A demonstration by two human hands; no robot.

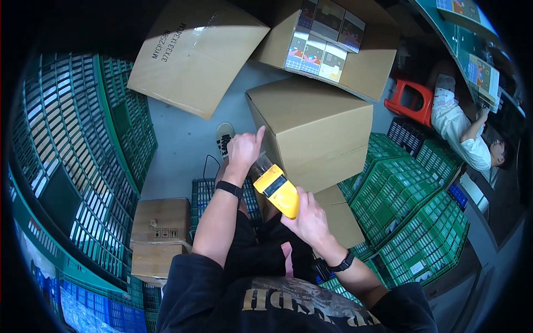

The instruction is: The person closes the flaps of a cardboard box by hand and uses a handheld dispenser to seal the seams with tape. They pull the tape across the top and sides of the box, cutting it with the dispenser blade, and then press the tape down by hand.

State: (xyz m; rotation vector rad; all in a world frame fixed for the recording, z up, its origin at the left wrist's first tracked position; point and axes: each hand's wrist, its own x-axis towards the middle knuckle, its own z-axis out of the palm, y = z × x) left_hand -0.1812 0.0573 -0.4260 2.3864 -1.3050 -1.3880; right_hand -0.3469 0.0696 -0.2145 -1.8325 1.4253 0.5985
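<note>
My right hand is wrapped round a yellow tape dispenser with a dark band across it. Its far end tilts up and left toward my left hand. Clear tape shows at that end, beside a large brown carton. My left hand is closed, its thumb stretched out toward the carton's left edge. Whatever its fingers hold, if anything, is hidden. The carton stands tilted in front of me, its plain sides facing up and toward me.
Another brown carton lies at the far left. Beyond mine, an open carton holds several printed boxes. Green crates stack on the right, more on the left. A person sits by a red stool.
</note>
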